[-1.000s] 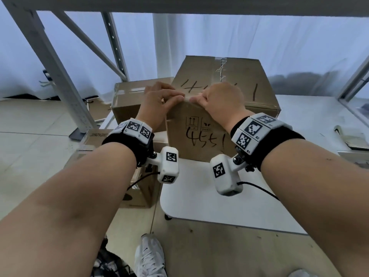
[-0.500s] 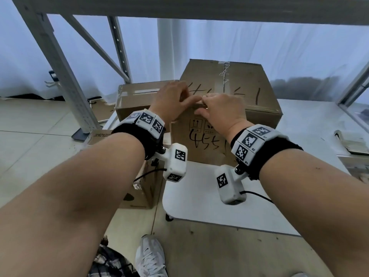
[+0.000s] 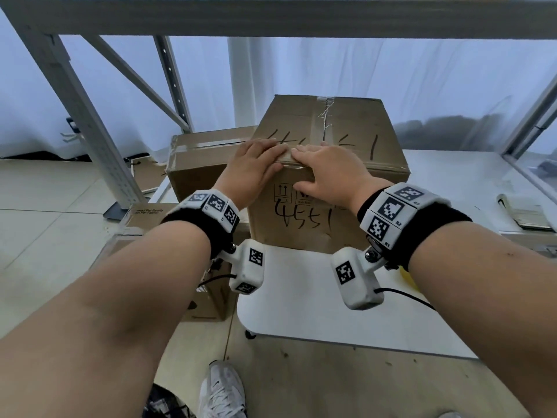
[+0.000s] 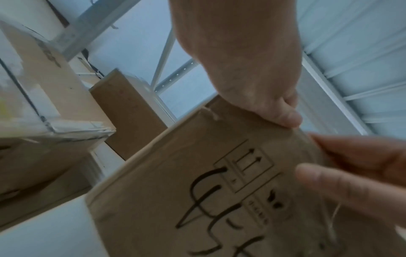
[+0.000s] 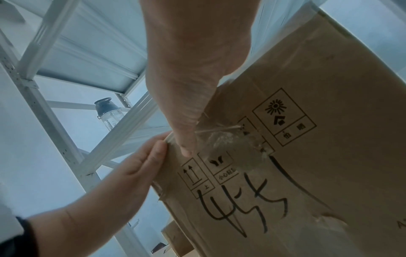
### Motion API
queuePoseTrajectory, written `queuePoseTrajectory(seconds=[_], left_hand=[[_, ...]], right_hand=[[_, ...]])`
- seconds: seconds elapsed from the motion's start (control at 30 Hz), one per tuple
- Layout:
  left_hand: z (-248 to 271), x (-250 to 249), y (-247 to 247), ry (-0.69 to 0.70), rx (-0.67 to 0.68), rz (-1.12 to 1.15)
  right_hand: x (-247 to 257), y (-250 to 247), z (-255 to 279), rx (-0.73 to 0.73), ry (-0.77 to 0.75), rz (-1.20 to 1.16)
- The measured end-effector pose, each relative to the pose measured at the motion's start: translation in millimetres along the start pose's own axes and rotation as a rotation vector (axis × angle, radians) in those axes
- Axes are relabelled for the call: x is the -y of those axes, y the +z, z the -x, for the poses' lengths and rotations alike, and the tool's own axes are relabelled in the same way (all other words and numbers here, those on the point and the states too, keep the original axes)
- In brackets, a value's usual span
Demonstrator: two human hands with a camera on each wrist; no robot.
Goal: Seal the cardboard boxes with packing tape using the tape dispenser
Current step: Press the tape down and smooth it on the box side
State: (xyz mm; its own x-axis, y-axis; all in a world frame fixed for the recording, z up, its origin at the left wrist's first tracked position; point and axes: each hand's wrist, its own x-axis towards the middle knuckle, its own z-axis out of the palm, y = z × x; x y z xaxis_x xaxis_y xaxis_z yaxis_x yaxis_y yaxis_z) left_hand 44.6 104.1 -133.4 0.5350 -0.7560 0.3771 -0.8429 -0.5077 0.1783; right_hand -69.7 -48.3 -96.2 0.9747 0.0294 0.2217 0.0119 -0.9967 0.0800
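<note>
Both palms are down on the tall brown cardboard box with the black marker scrawl (image 3: 328, 164), which stands on the white rounded table (image 3: 301, 303) right in front of the person, and this looks like the smoothing step. The left hand (image 3: 253, 167) lies flat over the box's near top edge by its left corner, fingers straight, gripping nothing. The right hand (image 3: 325, 173) drapes over the same edge, fingers spread on top, thumb pressing the front face just above the printed arrow symbols; relaxed too, nothing clasped. Under them runs a strip of clear packing tape (image 3: 294, 161), and the right wrist view shows its end crinkled and cloudy (image 5: 228, 144) on the front panel. That is the spot to work, I'd say: rub from the edge downward with flat fingers, pushing the wrinkles out so the tail bonds fully. No tape dispenser shows in any view. A lower brown cardboard box (image 3: 208, 155) with a glossy taped top sits just beside, on the left.
</note>
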Motion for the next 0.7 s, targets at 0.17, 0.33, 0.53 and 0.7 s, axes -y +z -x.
queuePoseTrajectory(seconds=[0.17,0.33,0.53,0.7], left_hand=[[7.3,-4.2,7.1,0.009,-0.042,-0.194],[-20.8,-40.8,1.9,0.056,-0.036,0.006],[-30.3,-48.3,15.7,0.009,-0.113,0.025],[-23.2,-50.6,10.8,0.059,-0.030,-0.127]], right_hand=[[-7.2,-4.9,0.8,0.114,-0.035,0.016],[-23.7,-21.5,10.5,0.032,0.045,-0.135],[-48.0,-26.3,33.0,-0.165,0.153,-0.270],[-56.9,-16.1,46.7,-0.210,0.223,-0.258]])
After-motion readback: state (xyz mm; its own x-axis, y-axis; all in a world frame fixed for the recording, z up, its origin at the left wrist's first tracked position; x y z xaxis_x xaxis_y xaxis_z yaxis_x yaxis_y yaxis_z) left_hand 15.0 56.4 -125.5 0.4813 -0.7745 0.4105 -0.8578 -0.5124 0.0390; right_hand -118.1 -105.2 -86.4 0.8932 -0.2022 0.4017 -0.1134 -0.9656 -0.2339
